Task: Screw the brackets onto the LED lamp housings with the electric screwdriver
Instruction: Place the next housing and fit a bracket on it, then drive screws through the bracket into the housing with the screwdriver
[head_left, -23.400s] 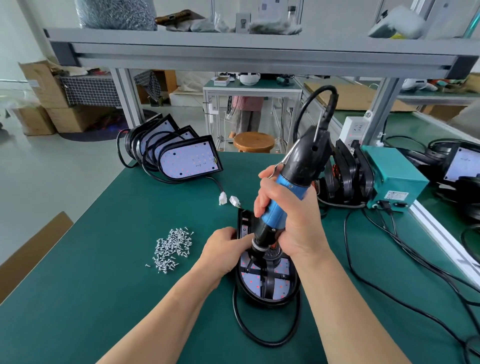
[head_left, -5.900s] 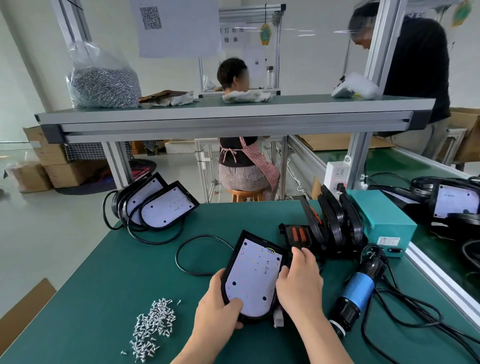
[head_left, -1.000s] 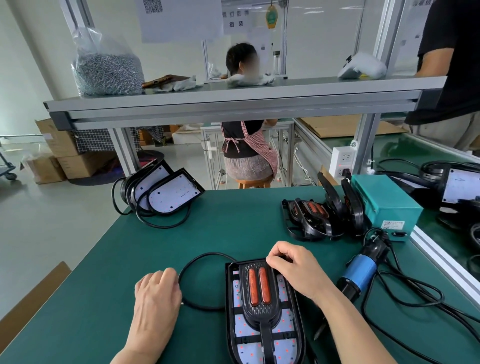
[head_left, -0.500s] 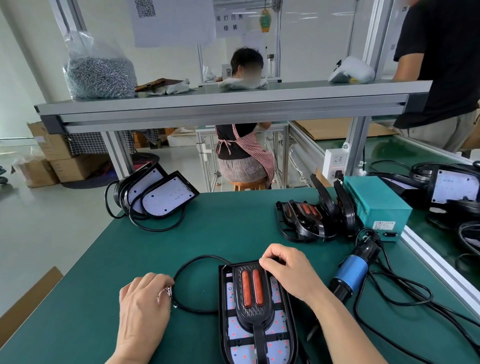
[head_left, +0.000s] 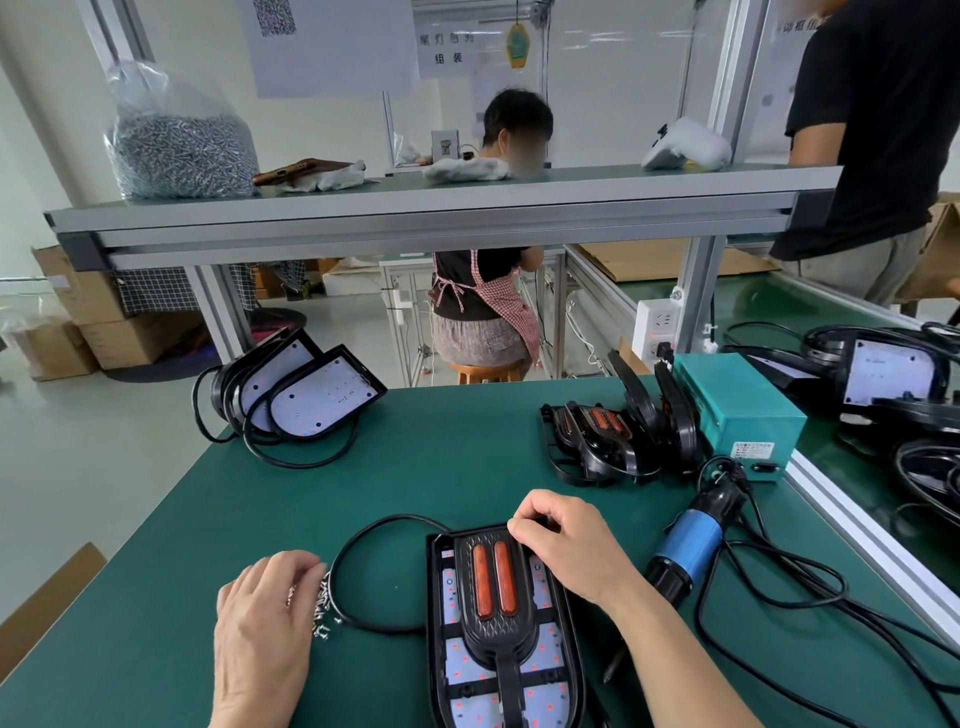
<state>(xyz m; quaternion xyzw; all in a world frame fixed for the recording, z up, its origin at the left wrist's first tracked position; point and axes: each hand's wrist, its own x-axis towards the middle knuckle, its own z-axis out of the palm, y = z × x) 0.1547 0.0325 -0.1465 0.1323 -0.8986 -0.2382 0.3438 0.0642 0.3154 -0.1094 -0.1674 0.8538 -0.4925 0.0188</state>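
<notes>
A black LED lamp housing (head_left: 550, 670) lies face down at the table's near edge, its cable (head_left: 358, 540) looping off to the left. A black bracket (head_left: 493, 587) with two orange strips sits on top of it. My right hand (head_left: 566, 540) grips the bracket's far right corner with curled fingers. My left hand (head_left: 265, 613) lies palm down to the left, fingers curled over a small pile of screws (head_left: 323, 608). The blue and black electric screwdriver (head_left: 685, 545) lies on the table to the right, with neither hand on it.
Several lamp housings (head_left: 311, 400) lean together at the back left. More brackets (head_left: 597, 441) are piled by a teal power box (head_left: 737, 415) at the back right. Black cables (head_left: 779, 587) trail across the right side. An aluminium shelf (head_left: 415, 218) spans overhead.
My left hand has shifted a little and its fingers have closed over the screw pile, with screws now showing at the fingertips. My right hand has stayed on the bracket.
</notes>
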